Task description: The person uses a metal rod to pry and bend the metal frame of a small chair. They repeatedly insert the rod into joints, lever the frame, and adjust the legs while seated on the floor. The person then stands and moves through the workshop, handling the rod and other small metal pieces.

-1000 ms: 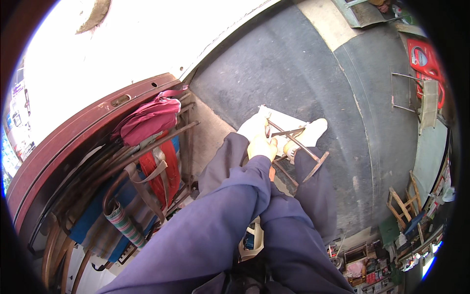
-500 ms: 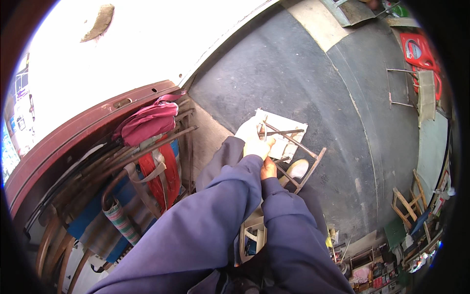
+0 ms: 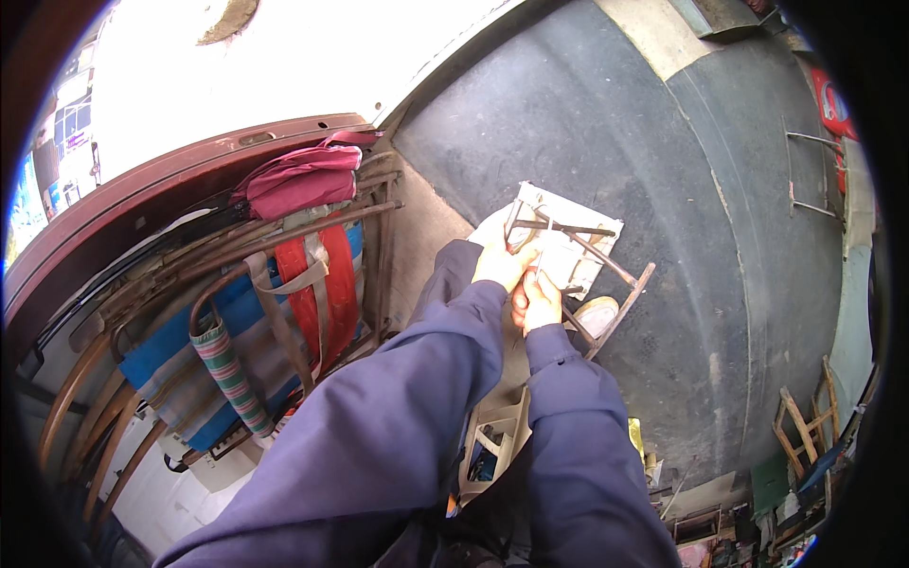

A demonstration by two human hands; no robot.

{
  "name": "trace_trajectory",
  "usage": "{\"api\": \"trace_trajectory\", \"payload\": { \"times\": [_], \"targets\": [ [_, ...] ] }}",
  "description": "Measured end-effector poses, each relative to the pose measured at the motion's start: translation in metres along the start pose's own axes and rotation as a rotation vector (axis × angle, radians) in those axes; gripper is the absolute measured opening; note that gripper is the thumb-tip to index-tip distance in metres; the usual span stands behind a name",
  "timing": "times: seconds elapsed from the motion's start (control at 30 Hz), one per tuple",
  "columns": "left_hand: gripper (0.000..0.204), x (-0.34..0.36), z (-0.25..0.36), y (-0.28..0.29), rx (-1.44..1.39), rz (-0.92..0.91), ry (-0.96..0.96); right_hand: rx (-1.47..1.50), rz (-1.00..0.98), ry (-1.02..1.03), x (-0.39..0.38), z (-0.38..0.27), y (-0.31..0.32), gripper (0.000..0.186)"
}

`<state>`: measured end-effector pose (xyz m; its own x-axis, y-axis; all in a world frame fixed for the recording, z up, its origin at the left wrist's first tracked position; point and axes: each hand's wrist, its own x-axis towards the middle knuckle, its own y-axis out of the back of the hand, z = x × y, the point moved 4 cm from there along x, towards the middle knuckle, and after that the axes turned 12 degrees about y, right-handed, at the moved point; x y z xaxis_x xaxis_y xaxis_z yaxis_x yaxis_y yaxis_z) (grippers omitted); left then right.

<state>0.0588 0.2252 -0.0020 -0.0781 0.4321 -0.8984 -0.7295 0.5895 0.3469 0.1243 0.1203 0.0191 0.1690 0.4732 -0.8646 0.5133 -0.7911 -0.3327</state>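
Note:
A small folding stool lies on the floor before me, with a white seat panel (image 3: 598, 220) and a brown tubular leg frame (image 3: 629, 280) upward. My left hand (image 3: 500, 265) is closed beside the frame's near bars. Close against it, my right hand (image 3: 540, 303) has its fingers pinched together. A thin pale strip (image 3: 550, 232) rises from between the two hands; its lower end is hidden in the fingers. One of my shoes (image 3: 598, 312) shows through the frame; the other is partly covered by the left hand and panel.
A beige tool tray (image 3: 511, 417) stands below my forearms. To the left, folded chairs with striped blue fabric (image 3: 161, 364), a plaid umbrella (image 3: 227, 379) and a crimson cloth bundle (image 3: 303, 180) lean by a brown metal rail (image 3: 170, 156). A wooden frame (image 3: 805, 421) stands right.
My right hand has come up from the lower frame bars to meet the left hand at the pale strip. The whole view has shifted slightly, showing more of the beige tray.

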Motion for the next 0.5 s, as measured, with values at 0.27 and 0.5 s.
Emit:
{"api": "trace_trajectory", "payload": {
  "times": [0.27, 0.5],
  "targets": [
    [0.053, 0.022, 0.012, 0.000, -0.177, -0.176, -0.076, -0.041, -0.032, 0.052, 0.021, -0.017, -0.007, 0.031],
    [0.062, 0.028, 0.007, 0.003, -0.021, -0.121, -0.228, -0.188, 0.027, 0.036, 0.007, -0.009, -0.018, 0.023]
  ]
}}
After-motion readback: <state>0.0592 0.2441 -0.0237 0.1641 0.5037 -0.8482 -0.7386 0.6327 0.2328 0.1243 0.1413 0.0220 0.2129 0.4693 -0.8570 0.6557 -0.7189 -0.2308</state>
